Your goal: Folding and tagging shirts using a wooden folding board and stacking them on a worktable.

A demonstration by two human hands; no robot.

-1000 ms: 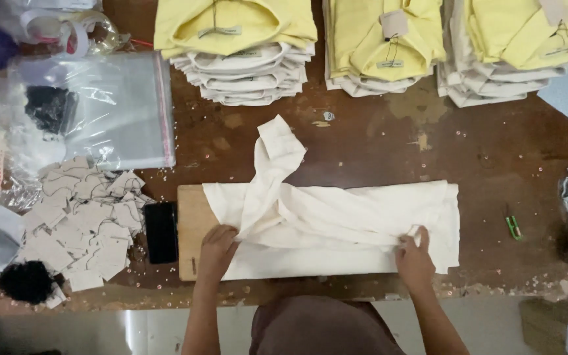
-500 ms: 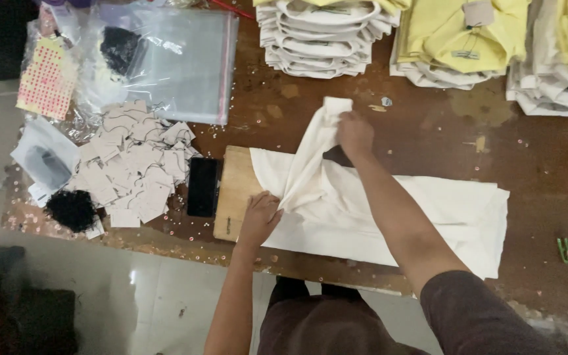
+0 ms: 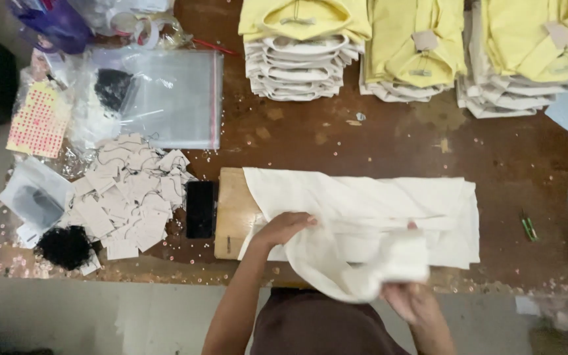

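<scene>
**Sleeve's come across, garment's a tidy rectangle now**

So half a second back the right hand was way up at the far end of that stuck-out sleeve. Now the sleeve is gone from up there and the right hand (image 3: 410, 297) is down at the near table edge, fingers closed around a bunched fold of the cream garment (image 3: 389, 210), a bit motion-blurred. Looks to me like the fold is mid-way, with loose cloth drooping off the edge just under those fingers.

Left hand (image 3: 285, 227) hasn't budged: fingers curled and pressing flat on the cloth near the wooden folding board (image 3: 233, 213), which pokes out just left of its fingertips.

Material-wise: the garment is soft, matte, floppy knit that creases easily. Board is smooth pale wood with rounded corners. Beyond the left fingers sits a flat black phone (image 3: 200, 209), then a heap of stiff pale paper tags (image 3: 129, 190). Well past both hands: stacks of folded yellow and white shirts (image 3: 304, 52), and a glossy clear plastic bag (image 3: 172, 98).
</scene>
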